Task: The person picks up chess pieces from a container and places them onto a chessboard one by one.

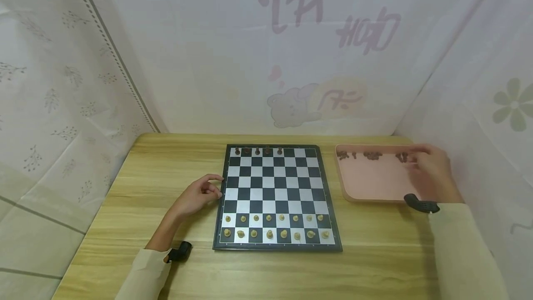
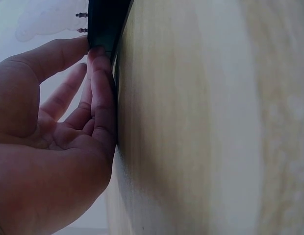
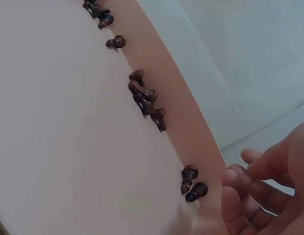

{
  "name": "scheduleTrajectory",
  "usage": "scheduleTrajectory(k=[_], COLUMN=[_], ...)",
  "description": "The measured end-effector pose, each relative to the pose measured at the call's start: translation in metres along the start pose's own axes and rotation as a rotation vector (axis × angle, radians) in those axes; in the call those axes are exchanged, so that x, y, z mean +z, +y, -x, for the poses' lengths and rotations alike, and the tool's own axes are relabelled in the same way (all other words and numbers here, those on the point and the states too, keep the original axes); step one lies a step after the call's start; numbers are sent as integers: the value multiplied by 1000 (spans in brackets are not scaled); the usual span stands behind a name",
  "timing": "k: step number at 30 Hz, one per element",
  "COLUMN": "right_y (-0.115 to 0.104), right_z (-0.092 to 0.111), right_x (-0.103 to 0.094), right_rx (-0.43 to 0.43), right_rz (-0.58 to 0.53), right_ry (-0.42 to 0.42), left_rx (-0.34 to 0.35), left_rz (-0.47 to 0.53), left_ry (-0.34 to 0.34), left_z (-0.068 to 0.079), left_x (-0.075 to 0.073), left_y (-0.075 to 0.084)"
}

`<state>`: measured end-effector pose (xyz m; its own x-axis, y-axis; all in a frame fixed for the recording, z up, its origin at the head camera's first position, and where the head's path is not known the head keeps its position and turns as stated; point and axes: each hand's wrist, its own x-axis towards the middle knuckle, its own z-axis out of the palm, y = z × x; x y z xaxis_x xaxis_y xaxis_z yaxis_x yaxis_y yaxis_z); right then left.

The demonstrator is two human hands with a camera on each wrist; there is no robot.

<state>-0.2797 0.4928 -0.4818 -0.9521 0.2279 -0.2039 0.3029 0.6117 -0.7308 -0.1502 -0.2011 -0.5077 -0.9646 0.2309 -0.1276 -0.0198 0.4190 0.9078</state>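
Note:
A black-and-white chessboard (image 1: 268, 182) lies on the wooden table. My left hand (image 1: 197, 198) rests at its left edge; in the left wrist view its fingertips (image 2: 97, 54) touch the dark side of the board. Several brown chess pieces (image 1: 257, 151) stand along the far row, from the left corner. Two near rows carry pale chess pieces (image 1: 269, 234). My right hand (image 1: 430, 165) is over the right end of a pink tray (image 1: 374, 179), fingers loosely bent. Close to its fingertips lie two brown chess pieces (image 3: 196, 191) by the tray wall; no piece shows between the fingers.
More brown pieces (image 3: 144, 95) lie in small clusters along the tray's far wall. The tray stands right of the board on the wooden table (image 1: 175, 152). Patterned white cloth (image 1: 200, 59) hangs behind and at both sides of the table.

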Motion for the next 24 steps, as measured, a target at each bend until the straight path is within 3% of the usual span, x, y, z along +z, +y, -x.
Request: scheduleTrajectory(k=[13,20,24], right_y=[0,-2,-2], right_z=[2,1,0], right_x=[15,23,24], right_rx=[-61,-45,-69], right_rz=[76,40,79], right_ry=[15,-37,-57], left_rx=[-7,-12,-15], left_rz=[16,13,16], left_ry=[0,0,1], left_z=[0,-1,0], left_x=[-1,-1,-1], left_y=[2,1,1])
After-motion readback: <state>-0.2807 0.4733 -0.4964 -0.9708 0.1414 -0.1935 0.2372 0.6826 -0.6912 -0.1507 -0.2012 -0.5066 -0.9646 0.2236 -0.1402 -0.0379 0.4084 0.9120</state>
